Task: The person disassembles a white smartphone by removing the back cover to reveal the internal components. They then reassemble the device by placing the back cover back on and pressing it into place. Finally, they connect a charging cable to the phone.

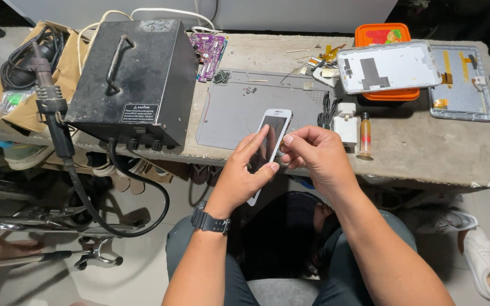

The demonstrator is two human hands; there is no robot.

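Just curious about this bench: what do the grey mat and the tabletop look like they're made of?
The grey mat looks like soft rubber or silicone: matte, with moulded recesses. The tabletop looks like bare concrete or stone: rough, mottled, chipped along its edge.

Two hands, left (244, 173) and right (313, 156), on one white phone (271, 136). Far right: two tablet shells (389, 66) (461, 82). One black box (134, 79), one amber bottle (364, 135), one purple circuit board (209, 47).

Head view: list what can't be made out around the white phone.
- White phone: lower half hidden by left hand and right hand.
- Its screen content: dark, glare, unreadable.
- Black box label: too small.
- White shoe: cut by right edge.
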